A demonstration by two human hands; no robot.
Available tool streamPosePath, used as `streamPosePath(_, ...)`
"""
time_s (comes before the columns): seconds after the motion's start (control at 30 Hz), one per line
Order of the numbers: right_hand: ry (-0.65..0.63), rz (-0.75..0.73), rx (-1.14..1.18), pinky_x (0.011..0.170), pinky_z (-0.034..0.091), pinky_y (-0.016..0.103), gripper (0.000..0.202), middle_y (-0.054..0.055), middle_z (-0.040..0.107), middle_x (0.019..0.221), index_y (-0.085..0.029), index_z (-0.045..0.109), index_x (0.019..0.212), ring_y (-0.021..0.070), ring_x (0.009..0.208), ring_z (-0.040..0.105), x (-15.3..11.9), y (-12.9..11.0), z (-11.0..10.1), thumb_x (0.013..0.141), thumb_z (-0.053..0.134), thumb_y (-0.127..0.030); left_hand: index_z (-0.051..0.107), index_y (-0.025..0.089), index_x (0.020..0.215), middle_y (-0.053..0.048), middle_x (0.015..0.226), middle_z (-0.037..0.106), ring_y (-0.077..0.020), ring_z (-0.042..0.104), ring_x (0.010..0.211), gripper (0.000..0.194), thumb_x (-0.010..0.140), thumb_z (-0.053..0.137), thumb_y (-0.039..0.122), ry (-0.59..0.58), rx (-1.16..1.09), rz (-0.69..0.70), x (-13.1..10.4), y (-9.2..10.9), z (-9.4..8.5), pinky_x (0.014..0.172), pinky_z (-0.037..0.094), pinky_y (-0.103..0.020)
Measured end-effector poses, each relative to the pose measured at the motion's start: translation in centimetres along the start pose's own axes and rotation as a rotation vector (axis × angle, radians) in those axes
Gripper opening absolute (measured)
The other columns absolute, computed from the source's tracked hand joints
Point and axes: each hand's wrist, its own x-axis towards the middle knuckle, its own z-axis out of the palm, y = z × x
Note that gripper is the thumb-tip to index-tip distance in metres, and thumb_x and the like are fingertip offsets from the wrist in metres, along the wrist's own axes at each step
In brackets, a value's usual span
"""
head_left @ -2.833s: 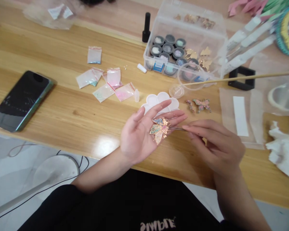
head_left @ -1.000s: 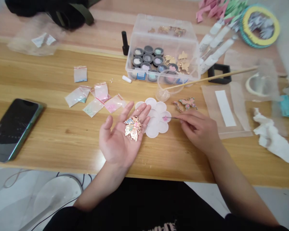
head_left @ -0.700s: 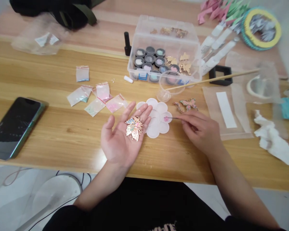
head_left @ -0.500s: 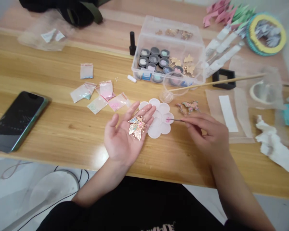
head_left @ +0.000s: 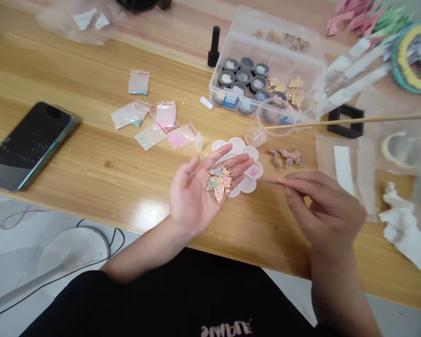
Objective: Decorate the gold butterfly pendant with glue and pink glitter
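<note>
My left hand lies palm up, fingers stretched out, with a gold butterfly ornament resting on palm and fingers. Blue, green and pink colouring shows on its wings. Behind the fingers, and partly hidden by them, sits a white flower-shaped palette with pink bits in one well. My right hand pinches a thin dark stick-like tool, its exact kind unclear. The tool's tip is at the palette's right side, below the pink bits. A coloured butterfly piece lies beyond my right hand.
Small zip bags lie left of the palette, and a phone farther left. Behind stands an open clear box with several black pots. A wooden stick rests across a clear cup. Crumpled tissue lies right.
The view has shifted, so the table things sit differently in it. The tool tip has left the pink bits toward the palette's lower right edge. My left hand covers more of the palette.
</note>
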Motion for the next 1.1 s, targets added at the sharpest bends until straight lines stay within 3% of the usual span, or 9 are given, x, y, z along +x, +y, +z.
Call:
streamPosePath(0.13, 0.003, 0.011, 0.014, 0.055, 0.051, 0.027, 0.037, -0.002, 0.075, 0.091, -0.032, 0.076, 0.104, 0.0138, 0.074, 0.068, -0.11, -0.09, 0.09, 0.083, 0.068, -0.003, 0.048, 0.009, 0.143, -0.015, 0.114, 0.076, -0.0277, 0.068, 0.122, 0.06, 0.098, 0.038, 0.047, -0.029, -0.012, -0.011, -0.02, -0.08, -0.05, 0.118, 0.04, -0.042)
streamPosePath(0.33, -0.044, -0.033, 0.014, 0.06, 0.054, 0.027, 0.042, -0.002, 0.076, 0.093, -0.034, 0.075, 0.11, 0.0145, 0.077, 0.07, -0.32, -0.34, 0.39, 0.082, 0.069, -0.003, 0.048, 0.01, 0.143, -0.017, 0.123, 0.073, -0.0317, 0.06, 0.133, 0.062, 0.098, 0.035, 0.051, -0.098, 0.008, -0.075, -0.15, -0.26, -0.09, 0.121, 0.033, -0.046)
streamPosePath(0.53, -0.059, -0.047, 0.023, 0.06, 0.055, 0.027, 0.044, -0.002, 0.077, 0.097, -0.035, 0.075, 0.114, 0.0152, 0.078, 0.07, -0.48, -0.53, 0.43, 0.082, 0.07, -0.004, 0.056, 0.014, 0.128, -0.014, 0.117, 0.075, -0.0325, 0.056, 0.137, 0.052, 0.098, 0.036, 0.052, -0.186, -0.011, -0.071, -0.12, -0.38, -0.33, 0.123, 0.028, -0.047)
streamPosePath(0.77, -0.078, -0.057, 0.024, 0.063, 0.055, 0.027, 0.046, -0.003, 0.077, 0.098, -0.034, 0.074, 0.114, 0.0144, 0.08, 0.07, -0.47, -0.63, 0.64, 0.082, 0.07, -0.002, 0.04, 0.012, 0.15, -0.014, 0.124, 0.073, -0.0316, 0.051, 0.142, 0.066, 0.099, 0.032, 0.054, -0.22, -0.003, -0.087, -0.17, -0.42, -0.45, 0.124, 0.027, -0.045)
streamPosePath(1.1, -0.077, -0.056, 0.029, 0.062, 0.054, 0.028, 0.046, -0.002, 0.077, 0.096, -0.035, 0.074, 0.114, 0.015, 0.078, 0.07, -0.38, -0.77, 0.74, 0.082, 0.07, -0.003, 0.034, 0.011, 0.154, -0.015, 0.13, 0.07, -0.0305, 0.053, 0.141, 0.069, 0.1, 0.029, 0.054, -0.241, -0.008, -0.09, -0.15, -0.48, -0.42, 0.124, 0.026, -0.045)
